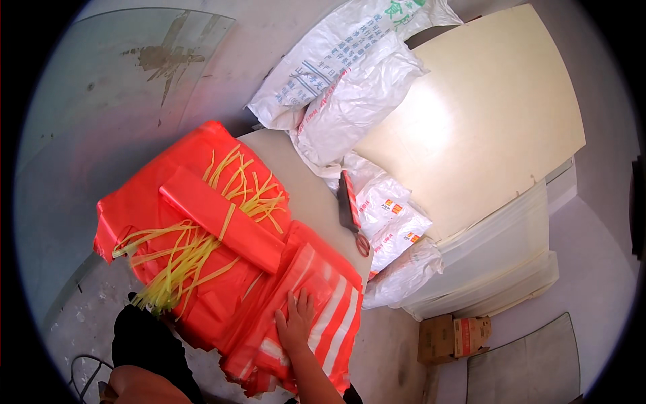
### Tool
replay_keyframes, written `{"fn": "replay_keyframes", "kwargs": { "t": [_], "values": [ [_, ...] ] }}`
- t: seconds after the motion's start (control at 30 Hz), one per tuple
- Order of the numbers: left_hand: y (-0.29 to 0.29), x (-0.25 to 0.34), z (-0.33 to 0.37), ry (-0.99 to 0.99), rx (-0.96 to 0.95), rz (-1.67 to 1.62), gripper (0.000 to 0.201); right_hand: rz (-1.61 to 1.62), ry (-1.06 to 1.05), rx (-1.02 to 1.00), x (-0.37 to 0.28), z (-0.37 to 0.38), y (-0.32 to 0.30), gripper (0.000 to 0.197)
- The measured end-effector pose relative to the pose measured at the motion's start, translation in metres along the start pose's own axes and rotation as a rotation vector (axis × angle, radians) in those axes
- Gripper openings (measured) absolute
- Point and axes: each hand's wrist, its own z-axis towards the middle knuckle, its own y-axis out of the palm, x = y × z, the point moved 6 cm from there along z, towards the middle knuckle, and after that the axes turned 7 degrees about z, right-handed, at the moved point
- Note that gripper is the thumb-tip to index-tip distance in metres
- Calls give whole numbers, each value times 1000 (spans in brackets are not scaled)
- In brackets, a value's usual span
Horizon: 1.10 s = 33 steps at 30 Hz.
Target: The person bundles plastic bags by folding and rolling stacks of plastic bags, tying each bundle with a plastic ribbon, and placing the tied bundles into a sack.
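Right hand (294, 323) down flat now, palm pressed on the striped red-and-white plastic bags (323, 316) at the near edge of the table (306, 192), fingers spread and open, gripping nothing, only bearing on the top sheet. Down at the lower left there's a bare forearm or knee, and whether that's the left hand I cannot tell; its grip doesn't show. Those striped bags sit at the front of the table, overlapping a big heap of plain red bags (155, 202) just behind and to the left. Across that heap lies a folded red bundle (222, 219), tilted, with loose yellow plastic ties (178, 252) fanned out under and around it, some trailing off the near edge. Over on the right side of the table, red-handled scissors (351, 212) rest beside white woven sacks (350, 87). Beyond them, a pale board (484, 114) lies on stacked white crates, and a cardboard box (454, 337) sits on the floor below.
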Motion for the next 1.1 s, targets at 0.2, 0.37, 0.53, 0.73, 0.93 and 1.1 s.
{"fn": "replay_keyframes", "kwargs": {
  "t": [0.2,0.37,0.53,0.73,0.93,1.1],
  "values": [
    [-2,-1,-1,2,24,-26,6,-5,-2,6,-2,1,-1,63],
    [-2,-3,-2,15,37,-27,6,-17,-18,15,-2,0,-1,63],
    [-1,-4,-1,24,43,-31,7,-1,-20,24,-3,0,-2,62],
    [-2,-5,-2,42,55,-28,7,3,-13,18,-5,1,-3,62],
    [-3,-6,-2,62,63,-26,8,0,0,8,-3,0,-2,63],
    [-3,-7,-3,83,72,-26,8,7,11,-3,-2,0,-1,63]
  ]
}}
